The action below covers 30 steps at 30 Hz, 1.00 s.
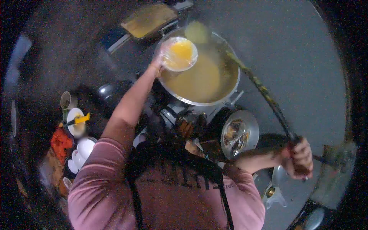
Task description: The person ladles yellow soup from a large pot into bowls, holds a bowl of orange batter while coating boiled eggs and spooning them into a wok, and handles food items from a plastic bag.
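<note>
My left hand grips a white bowl with yellow contents, held over the left side of a large metal pot. A cloudy yellowish liquid fills much of the pot. Out to the right, my right hand is wrapped round the end of a long dark handle, stained with yellow. The handle's far end reaches over the pot's right rim. A blurred, round yellowish shape shows at the pot's far edge; whether it joins the handle, I cannot tell.
Behind the pot lies a rectangular tray with yellowish contents. Nearer me are a wide metal pan and a round vessel. At left stand white bowls, a plate with a yellow-handled tool, a cup and a red heap.
</note>
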Each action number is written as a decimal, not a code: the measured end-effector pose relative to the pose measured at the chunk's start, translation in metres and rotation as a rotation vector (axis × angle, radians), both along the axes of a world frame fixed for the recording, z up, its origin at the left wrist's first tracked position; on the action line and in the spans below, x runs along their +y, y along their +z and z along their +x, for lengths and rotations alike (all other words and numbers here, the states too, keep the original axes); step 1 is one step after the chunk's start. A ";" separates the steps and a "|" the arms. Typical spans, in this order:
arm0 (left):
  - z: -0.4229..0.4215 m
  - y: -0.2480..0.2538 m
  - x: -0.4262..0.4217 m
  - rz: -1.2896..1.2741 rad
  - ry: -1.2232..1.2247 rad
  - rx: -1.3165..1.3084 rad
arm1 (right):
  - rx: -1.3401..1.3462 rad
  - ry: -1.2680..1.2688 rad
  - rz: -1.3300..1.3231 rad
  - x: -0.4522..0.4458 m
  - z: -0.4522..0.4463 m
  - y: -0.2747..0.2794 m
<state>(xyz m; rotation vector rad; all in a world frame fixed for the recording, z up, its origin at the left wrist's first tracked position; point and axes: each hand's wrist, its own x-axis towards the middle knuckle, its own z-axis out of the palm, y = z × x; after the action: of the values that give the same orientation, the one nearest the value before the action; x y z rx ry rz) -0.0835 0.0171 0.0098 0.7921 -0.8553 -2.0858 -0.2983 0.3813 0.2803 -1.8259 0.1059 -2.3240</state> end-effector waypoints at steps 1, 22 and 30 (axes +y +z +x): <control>0.003 0.024 0.011 0.001 0.012 -0.004 | -0.053 -0.246 0.102 -0.018 0.014 -0.015; 0.101 -0.030 -0.001 0.002 0.193 -0.326 | -0.619 -0.190 0.257 -0.049 -0.052 -0.065; 0.038 -0.010 0.004 0.052 0.129 -0.322 | -0.360 -0.043 0.157 -0.012 -0.060 -0.011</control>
<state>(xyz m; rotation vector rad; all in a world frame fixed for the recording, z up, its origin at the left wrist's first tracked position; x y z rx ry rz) -0.0452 0.0209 0.0003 1.2023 -0.8951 -1.9016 -0.3587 0.3692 0.2693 -1.3236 0.2699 -2.5491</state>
